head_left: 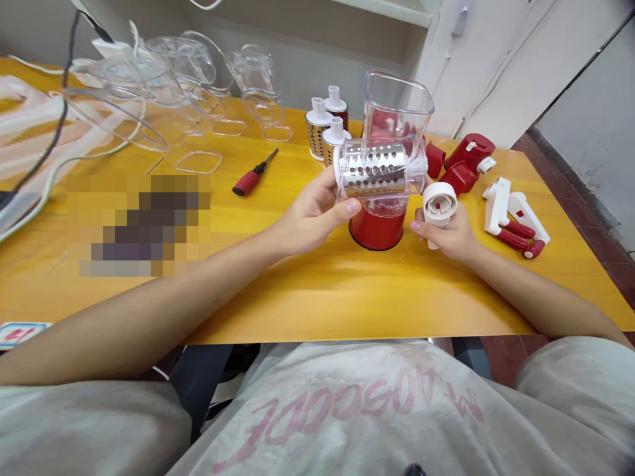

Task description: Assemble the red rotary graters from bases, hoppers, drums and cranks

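My left hand [317, 215] grips the near left end of a clear plastic grater housing [399, 96], thumb in front. Inside the housing lies a metal grating drum [374, 168] with round holes, its white end towards my left hand. Right behind and below is a red base [380, 225] on the table; whether the housing touches it I cannot tell. My right hand [456, 235] is closed around a white crank handle [440, 206], its round socket facing me. The handle is apart from the housing, just right of it.
Several grating drums [317, 129] stand behind the housing. To the right lie red grater bodies [466, 162] and white-and-red crank handles [518, 221]. A screwdriver [253, 175] lies left, with clear housings [258, 86] and cables [64, 112] beyond. A blurred patch hides part of the left table.
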The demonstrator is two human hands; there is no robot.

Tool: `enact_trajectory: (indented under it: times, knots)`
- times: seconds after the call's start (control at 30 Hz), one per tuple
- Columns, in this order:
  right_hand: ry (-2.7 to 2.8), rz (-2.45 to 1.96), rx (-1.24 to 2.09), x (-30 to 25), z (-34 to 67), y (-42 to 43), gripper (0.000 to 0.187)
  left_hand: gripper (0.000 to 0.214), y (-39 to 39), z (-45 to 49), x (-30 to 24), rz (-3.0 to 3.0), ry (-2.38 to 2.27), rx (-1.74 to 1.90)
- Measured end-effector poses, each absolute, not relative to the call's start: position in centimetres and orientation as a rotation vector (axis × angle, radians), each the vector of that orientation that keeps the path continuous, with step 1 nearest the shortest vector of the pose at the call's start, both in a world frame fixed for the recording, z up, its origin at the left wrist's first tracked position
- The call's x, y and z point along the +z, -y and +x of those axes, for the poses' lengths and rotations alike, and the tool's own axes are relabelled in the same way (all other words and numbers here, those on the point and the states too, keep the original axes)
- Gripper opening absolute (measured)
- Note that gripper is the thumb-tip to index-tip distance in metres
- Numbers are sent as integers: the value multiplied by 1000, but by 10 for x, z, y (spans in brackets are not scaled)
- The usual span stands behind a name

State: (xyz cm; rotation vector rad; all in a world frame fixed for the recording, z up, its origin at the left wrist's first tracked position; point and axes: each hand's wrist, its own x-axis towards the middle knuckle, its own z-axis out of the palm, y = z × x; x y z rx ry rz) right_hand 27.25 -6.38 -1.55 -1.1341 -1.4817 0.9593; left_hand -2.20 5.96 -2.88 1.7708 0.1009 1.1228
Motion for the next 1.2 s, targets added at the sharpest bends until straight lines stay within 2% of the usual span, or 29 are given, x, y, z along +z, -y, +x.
enact_trajectory:
  times: [0.07,0.27,0.6,0.67,0.83,1.03,1.1,1.2]
  knots:
    - [1468,-1152,866,-16,271,64,71,57,-60,-21,-24,1775,-163,1128]
    - [1352,-1115,610,-4,273,59,60,52,-65,-25,-10,1828,-172,1085]
    - [1182,-899,907,7,308,32,40,48,-58,-17,-30,1684,-198,1207]
    - [1177,-908,857,10,318,30,45,47,-57,-19,-32,1725,-217,1206]
    - [1342,-1105,829,22,344,37,72,45,-53,-21,-31,1776,-232,1267]
    - [1457,-1169,894,33,355,50,87,52,-48,-17,-25,1796,-242,1357]
    - [1469,-1103,887,30,347,49,90,53,-47,-17,-24,1808,-242,1386]
    - [1461,-1007,1007,24,331,47,83,54,-46,-16,-24,1824,-251,1404]
